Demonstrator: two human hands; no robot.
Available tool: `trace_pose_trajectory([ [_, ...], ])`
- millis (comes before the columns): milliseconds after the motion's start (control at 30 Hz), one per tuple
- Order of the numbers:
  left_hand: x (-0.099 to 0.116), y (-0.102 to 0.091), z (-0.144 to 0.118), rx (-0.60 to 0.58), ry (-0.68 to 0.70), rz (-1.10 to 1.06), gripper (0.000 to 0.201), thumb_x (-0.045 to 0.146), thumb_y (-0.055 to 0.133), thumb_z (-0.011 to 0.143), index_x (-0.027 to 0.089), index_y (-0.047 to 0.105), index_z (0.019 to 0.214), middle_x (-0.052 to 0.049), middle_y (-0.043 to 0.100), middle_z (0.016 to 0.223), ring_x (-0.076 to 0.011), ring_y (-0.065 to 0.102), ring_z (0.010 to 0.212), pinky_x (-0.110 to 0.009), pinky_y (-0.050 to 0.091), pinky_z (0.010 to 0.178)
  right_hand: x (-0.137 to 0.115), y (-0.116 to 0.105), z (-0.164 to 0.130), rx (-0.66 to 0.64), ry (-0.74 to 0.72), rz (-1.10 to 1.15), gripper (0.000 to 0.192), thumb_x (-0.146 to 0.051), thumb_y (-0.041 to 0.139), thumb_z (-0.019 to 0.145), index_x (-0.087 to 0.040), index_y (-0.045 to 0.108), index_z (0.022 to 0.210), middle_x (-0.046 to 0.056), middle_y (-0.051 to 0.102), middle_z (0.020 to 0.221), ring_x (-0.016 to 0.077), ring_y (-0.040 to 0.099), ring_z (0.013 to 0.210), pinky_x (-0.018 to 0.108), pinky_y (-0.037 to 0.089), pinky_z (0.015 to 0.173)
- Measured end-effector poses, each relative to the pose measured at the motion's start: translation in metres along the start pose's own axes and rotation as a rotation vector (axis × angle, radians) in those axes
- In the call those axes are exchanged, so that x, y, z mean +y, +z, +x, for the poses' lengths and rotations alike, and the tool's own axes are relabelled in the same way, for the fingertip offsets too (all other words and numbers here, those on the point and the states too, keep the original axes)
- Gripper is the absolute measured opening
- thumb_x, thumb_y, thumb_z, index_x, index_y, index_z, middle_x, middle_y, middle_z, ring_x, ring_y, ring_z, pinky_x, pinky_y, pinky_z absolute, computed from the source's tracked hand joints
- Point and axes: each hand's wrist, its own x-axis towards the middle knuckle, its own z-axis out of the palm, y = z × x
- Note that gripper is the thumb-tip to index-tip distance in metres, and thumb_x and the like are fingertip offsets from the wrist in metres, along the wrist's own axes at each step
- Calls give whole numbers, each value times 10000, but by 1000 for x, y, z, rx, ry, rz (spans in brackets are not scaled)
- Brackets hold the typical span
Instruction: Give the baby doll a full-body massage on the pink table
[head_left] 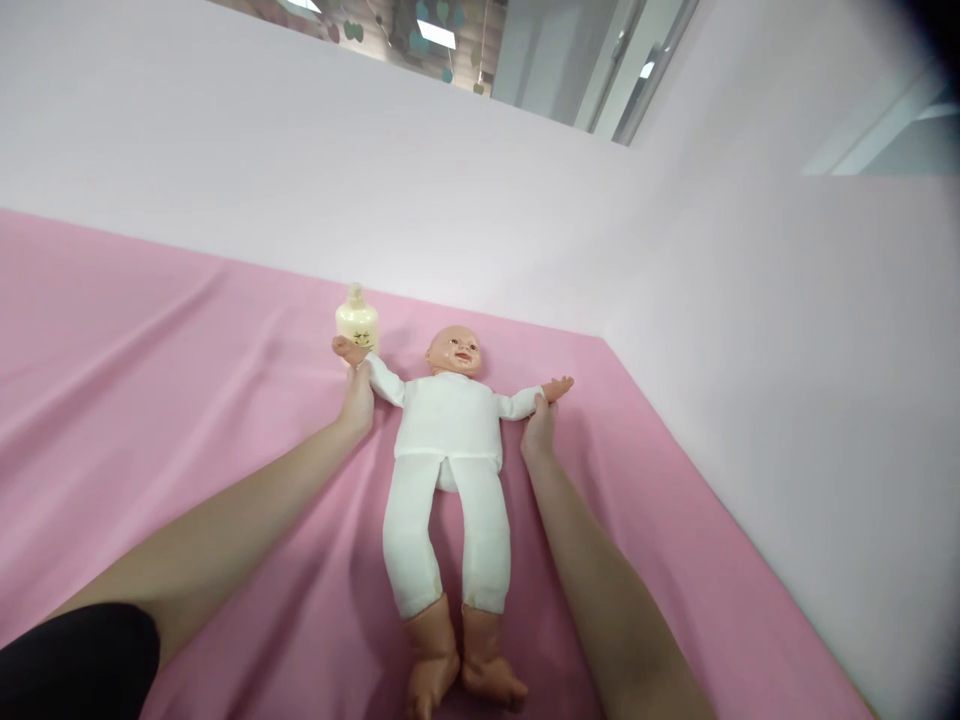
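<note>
On the pink sheet (pixel 150 400), the doll (pixel 446 440) is lying face-up; left hand (pixel 358 400) and right hand (pixel 538 428) are each clamping a doll wrist, bottle (pixel 357 320) beside its head. Pressing evenly seems wise.

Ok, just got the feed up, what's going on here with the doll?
A person is reaching out with both bare arms to a baby doll lying face up on a pink sheet. The left hand is at the sleeve of one outstretched doll arm, the right hand at the other; whether the fingers are closed on them cannot be made out. The doll wears a white suit, legs pointing toward the person. A pale yellow bottle stands on the sheet behind the doll's hand on the left.
</note>
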Motion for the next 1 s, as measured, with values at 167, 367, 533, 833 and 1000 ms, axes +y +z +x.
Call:
trace_pose_trajectory([
  [167,4,3,-8,-84,107,136,410,436,438,884,277,388,1258,-59,470,1359,-214,433,1274,-374,415,1018,-24,6,-13,-75,-17,-29,582,-322,461,827,-233,289,1376,66,251,1510,180,293,1374,407,283,1120],
  [367,9,9,-19,-398,214,430,463,486,485,855,188,463,1209,-98,569,1216,-248,530,1129,-401,424,974,-29,12,-23,-373,-45,-212,458,-324,546,792,-217,482,1232,70,592,1190,211,566,1065,417,435,961],
  [533,19,14,-26,-567,382,622,470,451,513,848,175,487,1227,-112,560,1244,-275,515,1139,-454,384,1000,-27,14,-24,-508,-232,-343,468,-247,582,756,-235,532,1221,57,583,1212,223,507,1142,427,354,1034],
  [833,7,8,-19,-343,284,408,385,466,486,857,196,494,1131,-89,586,1147,-235,545,1085,-391,429,950,-31,12,-24,-299,-19,-166,493,-362,515,816,-213,418,1276,90,543,1250,209,532,1118,423,408,987],
  [1000,-3,3,-5,-114,57,125,375,495,427,868,220,457,1122,-100,574,1175,-235,546,1123,-414,454,953,-8,5,-9,-97,-77,-64,607,-396,423,853,-236,234,1408,84,295,1477,217,344,1335,454,332,1076],
])
